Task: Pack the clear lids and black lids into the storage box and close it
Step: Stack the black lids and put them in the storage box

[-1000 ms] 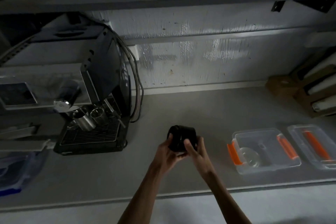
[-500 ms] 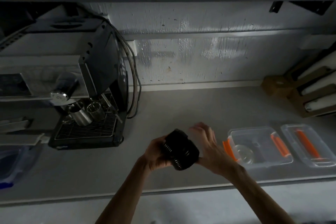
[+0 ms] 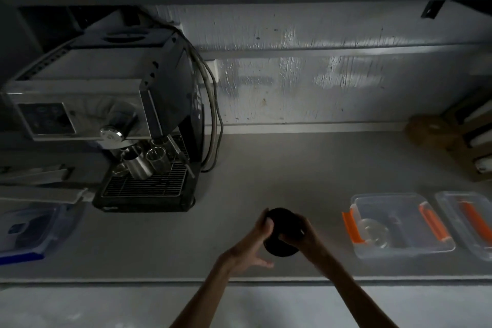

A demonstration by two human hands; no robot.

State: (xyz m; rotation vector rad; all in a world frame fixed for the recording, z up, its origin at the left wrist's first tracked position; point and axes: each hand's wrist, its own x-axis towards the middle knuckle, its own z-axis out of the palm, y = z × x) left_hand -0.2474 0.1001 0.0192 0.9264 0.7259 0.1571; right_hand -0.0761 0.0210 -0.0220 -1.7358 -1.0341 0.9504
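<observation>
A stack of black lids [image 3: 282, 231] sits low over the grey counter near its front edge, held between both hands. My left hand [image 3: 251, 243] presses its left side with thumb up and fingers spread below. My right hand [image 3: 302, 237] grips the stack's right side and top. To the right stands the clear storage box [image 3: 402, 224] with orange clips, open, with a clear lid [image 3: 374, 230] lying inside at its left end. The box's own clear cover [image 3: 468, 221] with an orange clip lies beside it at the right edge.
An espresso machine [image 3: 127, 125] with metal cups on its drip tray stands at the back left, cables hanging behind it. A blue-rimmed plastic container [image 3: 29, 231] is at the far left. Brown cardboard holders [image 3: 463, 138] sit at the back right. The counter's front edge [image 3: 239, 281] runs just below my hands.
The black stack, tilted and lifted in my left hand half a second ago, now stands upright lower by the counter. My right hand went from open beside it to gripping it.
</observation>
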